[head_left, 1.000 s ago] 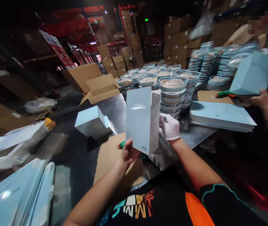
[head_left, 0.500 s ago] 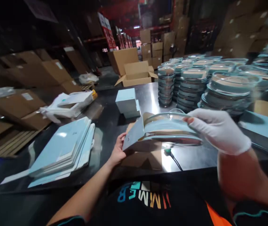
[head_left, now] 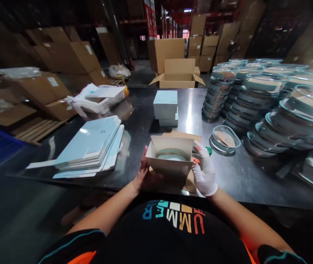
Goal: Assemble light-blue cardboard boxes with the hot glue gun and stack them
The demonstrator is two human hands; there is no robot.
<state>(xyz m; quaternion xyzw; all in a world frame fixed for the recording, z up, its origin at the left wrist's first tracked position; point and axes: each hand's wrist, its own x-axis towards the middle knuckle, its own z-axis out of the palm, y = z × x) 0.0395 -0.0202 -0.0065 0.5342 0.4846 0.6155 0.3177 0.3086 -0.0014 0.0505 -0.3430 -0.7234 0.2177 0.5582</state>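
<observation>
A small light-coloured cardboard box (head_left: 170, 168) stands upright in front of me, its top open. Inside it, the rims of glass dishes (head_left: 171, 156) show; their lower parts are hidden by the box's front wall. My left hand (head_left: 145, 176), bare, grips the box's left side. On the right side, my right hand (head_left: 205, 172) in a white glove presses against the wall, orange-red showing near its fingertips. Brown cardboard (head_left: 191, 182) lies under and behind the box. A short stack of oval glass dishes (head_left: 225, 139) sits to the right of my gloved hand.
Tall stacks of glass dishes (head_left: 255, 95) fill the table's right side. Flattened light-blue cartons (head_left: 87, 143) lie at left, with a white basket (head_left: 105, 104) behind them. Light-blue boxes (head_left: 165, 104) stand ahead, and an open brown carton (head_left: 178, 77) is beyond the table (head_left: 134, 146).
The glass dishes have gone from my right hand into the box. The box has turned from tilted to upright, and my right hand has moved left onto its side.
</observation>
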